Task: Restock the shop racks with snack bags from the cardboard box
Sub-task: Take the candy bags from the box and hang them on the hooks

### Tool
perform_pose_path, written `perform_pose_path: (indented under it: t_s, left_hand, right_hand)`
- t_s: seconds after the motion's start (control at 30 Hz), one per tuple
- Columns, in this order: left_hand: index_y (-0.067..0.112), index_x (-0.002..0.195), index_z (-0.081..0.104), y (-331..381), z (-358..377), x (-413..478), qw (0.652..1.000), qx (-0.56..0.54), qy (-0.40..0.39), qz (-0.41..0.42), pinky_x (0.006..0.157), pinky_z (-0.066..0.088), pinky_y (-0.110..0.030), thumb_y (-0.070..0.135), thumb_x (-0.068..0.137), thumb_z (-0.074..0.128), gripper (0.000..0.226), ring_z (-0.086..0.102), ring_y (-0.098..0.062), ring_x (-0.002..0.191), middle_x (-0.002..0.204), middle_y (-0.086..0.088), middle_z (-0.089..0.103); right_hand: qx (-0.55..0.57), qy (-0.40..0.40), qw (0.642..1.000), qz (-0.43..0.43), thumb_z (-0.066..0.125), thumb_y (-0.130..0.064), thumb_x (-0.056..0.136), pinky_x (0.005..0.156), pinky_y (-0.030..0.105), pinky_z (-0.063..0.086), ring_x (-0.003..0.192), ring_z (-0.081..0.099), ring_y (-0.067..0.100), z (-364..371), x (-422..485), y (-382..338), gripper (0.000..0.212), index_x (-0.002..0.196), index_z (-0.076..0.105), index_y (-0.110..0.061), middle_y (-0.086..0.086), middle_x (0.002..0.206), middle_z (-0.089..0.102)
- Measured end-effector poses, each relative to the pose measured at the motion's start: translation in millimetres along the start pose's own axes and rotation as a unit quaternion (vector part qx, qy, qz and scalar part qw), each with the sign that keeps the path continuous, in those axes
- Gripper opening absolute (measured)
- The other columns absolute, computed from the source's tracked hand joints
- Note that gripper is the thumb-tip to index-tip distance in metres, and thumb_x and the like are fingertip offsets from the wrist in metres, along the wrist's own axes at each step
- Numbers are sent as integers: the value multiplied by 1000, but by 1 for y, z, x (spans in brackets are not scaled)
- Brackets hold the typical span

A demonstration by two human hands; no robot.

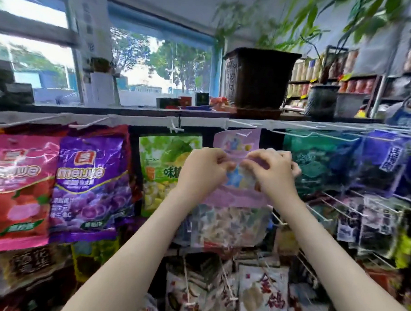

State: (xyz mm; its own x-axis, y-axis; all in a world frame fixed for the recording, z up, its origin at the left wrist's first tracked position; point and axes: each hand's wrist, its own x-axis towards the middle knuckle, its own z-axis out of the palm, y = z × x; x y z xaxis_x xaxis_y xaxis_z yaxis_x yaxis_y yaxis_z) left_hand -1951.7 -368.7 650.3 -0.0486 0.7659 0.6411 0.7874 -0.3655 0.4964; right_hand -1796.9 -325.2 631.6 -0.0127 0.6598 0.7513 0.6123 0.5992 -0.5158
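Note:
A pale purple snack bag (233, 198) with a clear lower window of mixed candies hangs in the middle of the white wire rack (247, 123), its top edge up near a hook. My left hand (203, 169) pinches the bag's upper left part. On the upper right part my right hand (274, 172) grips the same bag. Both hands are close together at the bag's top third. The cardboard box is out of view.
Hanging beside it are a yellow-green bag (165, 172), a purple Meiwe bag (90, 179), a pink Meiwe bag (15, 187) and teal and dark blue bags (319, 167) to the right. Bare white hooks (336, 206) stick out lower right. A potted plant (259, 79) stands on the counter above.

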Motion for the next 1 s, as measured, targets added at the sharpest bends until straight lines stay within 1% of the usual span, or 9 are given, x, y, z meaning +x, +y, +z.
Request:
perform_pose_path:
  t_s: [0.1, 0.17, 0.27, 0.43, 0.57, 0.7, 0.8, 0.9, 1.0]
  left_hand:
    - [21, 64, 65, 1, 18, 41, 1000, -9, 5, -2, 53, 27, -22, 28, 85, 66, 22, 50, -5, 58, 52, 10, 48]
    - [16, 79, 72, -1, 31, 64, 1000, 7, 12, 1, 61, 33, -26, 29, 85, 64, 17, 55, -14, 72, 65, 7, 59]
    - [17, 85, 74, -6, 49, 90, 999, 12, 28, -11, 71, 44, -29, 32, 85, 64, 18, 62, -20, 84, 83, -2, 70]
    - [17, 86, 74, -7, 60, 113, 999, 6, 33, -28, 72, 46, -28, 38, 86, 64, 23, 63, -17, 80, 80, -1, 71]
    - [18, 82, 74, -7, 58, 112, 998, 5, 44, -45, 72, 46, -27, 36, 85, 66, 20, 63, -14, 79, 76, 3, 70]
    - [16, 82, 75, -4, 53, 109, 997, 18, 55, -60, 72, 46, -27, 33, 85, 67, 19, 63, -14, 78, 75, 2, 70]
    - [18, 81, 73, -2, 56, 112, 995, 51, 46, -73, 72, 45, -26, 33, 86, 66, 17, 63, -13, 81, 76, 5, 68]
    - [18, 88, 71, -6, 68, 112, 989, 108, 55, -85, 76, 48, -30, 36, 88, 63, 20, 61, -18, 88, 88, 1, 69]
    - [19, 100, 70, -13, 76, 115, 971, 207, 107, -55, 85, 39, -33, 38, 90, 59, 24, 53, -23, 102, 101, -3, 64]
  right_hand:
    - [4, -6, 1000, 17, 69, -35, 82, 102, 46, 26, 100, 34, 12, 5, 36, 19, 6, 87, 68, -32, -19, 85, 53]
    - [23, 6, 999, 21, 71, -33, 81, 101, 49, 28, 103, 39, 17, 10, 56, 28, 10, 79, 63, -38, -13, 86, 58]
    - [29, 27, 999, 33, 72, -31, 80, 101, 48, 26, 107, 42, 20, 18, 79, 40, 15, 75, 60, -40, -11, 86, 61]
    - [72, 42, 996, 26, 74, -27, 79, 100, 51, 28, 101, 39, 13, 24, 99, 57, 28, 68, 56, -45, -21, 80, 55]
    - [83, 10, 996, 4, 73, -29, 80, 101, 44, 25, 98, 37, 7, 28, 107, 65, 20, 73, 58, -40, -23, 77, 53]
    - [139, -66, 988, 31, 69, -54, 67, 101, 47, 36, 105, 52, 14, 36, 121, 72, 14, 68, 63, -42, -14, 86, 62]
    - [178, -140, 973, 53, 56, -68, 60, 96, 56, 42, 103, 59, 27, 45, 129, 86, 32, 79, 67, -45, -5, 88, 67]
    - [152, -149, 976, 40, 60, -53, 80, 98, 47, 35, 103, 57, 21, 48, 131, 94, 19, 69, 66, -39, -15, 79, 64]
    - [105, -97, 990, -1, 60, -36, 90, 87, 35, 22, 109, 49, 17, 52, 133, 94, 19, 72, 57, -40, -15, 84, 59]
